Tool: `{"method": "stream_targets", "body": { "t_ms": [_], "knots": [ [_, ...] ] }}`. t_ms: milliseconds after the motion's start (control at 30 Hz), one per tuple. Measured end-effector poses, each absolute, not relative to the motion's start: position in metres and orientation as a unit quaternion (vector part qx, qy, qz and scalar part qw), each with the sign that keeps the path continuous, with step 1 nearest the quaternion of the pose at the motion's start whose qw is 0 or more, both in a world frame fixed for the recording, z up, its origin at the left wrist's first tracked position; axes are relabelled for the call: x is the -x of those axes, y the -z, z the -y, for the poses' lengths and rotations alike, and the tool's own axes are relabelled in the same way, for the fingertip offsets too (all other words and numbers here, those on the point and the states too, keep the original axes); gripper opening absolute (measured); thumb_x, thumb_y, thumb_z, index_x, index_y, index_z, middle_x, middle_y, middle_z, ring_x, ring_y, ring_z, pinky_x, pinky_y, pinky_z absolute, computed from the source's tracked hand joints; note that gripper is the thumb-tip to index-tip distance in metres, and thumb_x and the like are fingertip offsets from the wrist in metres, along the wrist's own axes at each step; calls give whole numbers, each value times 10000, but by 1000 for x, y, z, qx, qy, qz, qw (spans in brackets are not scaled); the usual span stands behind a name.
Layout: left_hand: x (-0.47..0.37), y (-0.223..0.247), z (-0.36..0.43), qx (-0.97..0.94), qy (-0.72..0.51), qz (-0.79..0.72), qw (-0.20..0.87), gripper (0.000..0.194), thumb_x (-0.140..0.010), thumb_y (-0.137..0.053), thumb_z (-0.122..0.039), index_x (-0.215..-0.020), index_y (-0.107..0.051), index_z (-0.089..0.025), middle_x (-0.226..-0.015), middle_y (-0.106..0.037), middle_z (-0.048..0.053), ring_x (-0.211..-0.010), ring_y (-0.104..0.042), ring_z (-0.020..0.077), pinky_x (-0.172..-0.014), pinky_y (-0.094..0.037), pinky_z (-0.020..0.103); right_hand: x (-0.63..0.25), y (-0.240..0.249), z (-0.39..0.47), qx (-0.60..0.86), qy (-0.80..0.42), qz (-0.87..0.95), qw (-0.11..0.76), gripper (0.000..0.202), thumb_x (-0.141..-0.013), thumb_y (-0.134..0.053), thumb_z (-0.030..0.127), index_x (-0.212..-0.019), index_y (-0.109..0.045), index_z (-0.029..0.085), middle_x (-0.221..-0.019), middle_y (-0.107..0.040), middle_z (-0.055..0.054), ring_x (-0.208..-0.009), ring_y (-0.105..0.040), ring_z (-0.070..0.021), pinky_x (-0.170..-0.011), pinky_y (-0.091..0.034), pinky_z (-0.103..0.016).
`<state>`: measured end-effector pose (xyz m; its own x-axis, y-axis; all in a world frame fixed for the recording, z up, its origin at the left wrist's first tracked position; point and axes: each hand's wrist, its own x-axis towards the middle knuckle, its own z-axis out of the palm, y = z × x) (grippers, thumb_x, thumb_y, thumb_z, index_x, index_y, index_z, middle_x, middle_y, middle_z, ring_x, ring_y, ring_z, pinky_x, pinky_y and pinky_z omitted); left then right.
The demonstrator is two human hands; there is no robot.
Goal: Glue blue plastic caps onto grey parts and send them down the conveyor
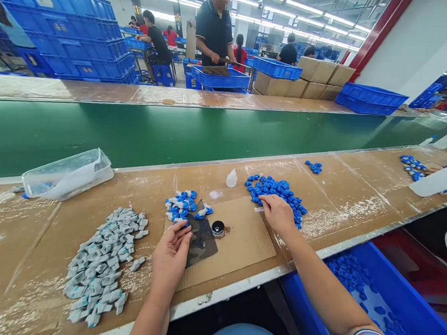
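The left hand (171,248) is at the near side of a loose group of small blue-and-white moulded-looking pieces (179,205). Its thumb and fingers are curled towards each other, with blue showing at the fingertips; whether a piece is gripped cannot be determined. The right hand (279,216) is at the left part of a heap of small, glossy blue pieces (283,192), thumb and forefinger drawn close together; whether they are clamped on a piece cannot be determined.

Between the hands, a small round black container (217,228) stands on a flat brown cardboard sheet (244,241), beside a brownish stain. A dark camouflage-patterned sheet (204,246) lies on the cardboard, just left of the container. A small white bottle with a pointed tip (231,179) stands upright beyond the cardboard, near the blue heap.

A large pile of grey pieces with turquoise marks (102,261) lies left of the left hand. A clear plastic tray (68,176) sits tilted further left, beside a green conveyor belt (152,131). A deep blue plastic crate (410,296) at lower right contains more blue pieces.
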<state>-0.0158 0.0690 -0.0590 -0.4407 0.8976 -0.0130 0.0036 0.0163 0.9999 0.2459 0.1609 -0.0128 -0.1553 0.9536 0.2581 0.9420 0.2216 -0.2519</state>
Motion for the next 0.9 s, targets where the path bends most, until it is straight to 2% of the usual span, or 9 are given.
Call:
{"method": "stream_targets", "body": {
  "t_ms": [100, 200, 333, 533, 633, 733, 800, 900],
  "knots": [
    [20, 58, -56, -419, -574, -635, 303, 391, -722, -629, -429, -1013, -633, -168, -961, -692, 105, -870, -671, 211, -815, -541, 368, -234, 12, -164, 621, -5, 775, 115, 254, -903, -490, 138, -1038, -695, 201, -1066, -682, -90, -967, -642, -210, -808, -500, -289],
    [37, 50, -38, -477, -505, -697, 180, 317, -785, -557, -391, -1005, -650, -183, -903, -688, 87, -777, -641, 204, -762, -529, 371, -228, 13, -168, 612, 2, 788, 62, 262, -873, -522, 122, -1058, -682, 216, -1077, -659, -82, -952, -637, -205, -751, -492, -264],
    [69, 42, -12, -486, -409, -771, 43, 255, -814, -488, -328, -963, -654, -204, -906, -693, 85, -818, -623, 239, -798, -495, 407, -227, 18, -174, 615, 17, 788, 32, 222, -864, -520, 138, -1016, -675, 183, -1006, -632, -108, -865, -640, -210, -690, -474, -263],
    [88, 45, -4, -544, -320, -775, 34, 225, -785, -489, -254, -903, -673, -199, -905, -711, 104, -887, -601, 282, -822, -467, 436, -223, 20, -177, 623, 3, 782, 21, 267, -850, -496, 107, -1077, -632, 143, -921, -623, -133, -805, -633, -244, -643, -455, -294],
    [85, 47, -8, -557, -307, -771, 35, 251, -794, -442, -211, -866, -682, -197, -879, -709, 115, -868, -594, 288, -814, -465, 445, -231, 23, -178, 606, -15, 791, 81, 249, -827, -486, 112, -1006, -656, 145, -886, -625, -129, -753, -621, -238, -648, -469, -316],
    [81, 46, -10, -543, -339, -767, 36, 258, -798, -442, -232, -883, -682, -191, -905, -700, 123, -889, -598, 288, -831, -470, 447, -243, 32, -174, 570, -67, 792, 209, 159, -776, -527, 154, -869, -655, 166, -810, -627, -90, -706, -612, -212, -681, -502, -328],
    [77, 45, -10, -527, -386, -755, 57, 266, -811, -452, -273, -931, -677, -195, -949, -692, 116, -927, -605, 275, -858, -475, 436, -247, 38, -167, 547, -144, 771, 293, 147, -769, -552, 210, -872, -652, 178, -802, -645, -71, -675, -616, -190, -669, -525, -325],
    [64, 42, -11, -497, -461, -719, 153, 256, -807, -515, -364, -944, -671, -213, -962, -682, 91, -942, -616, 246, -864, -490, 399, -241, 43, -150, 506, -287, 720, 379, 239, -778, -597, 312, -968, -673, 189, -919, -695, -82, -747, -655, -186, -690, -557, -326]
  ]
}}
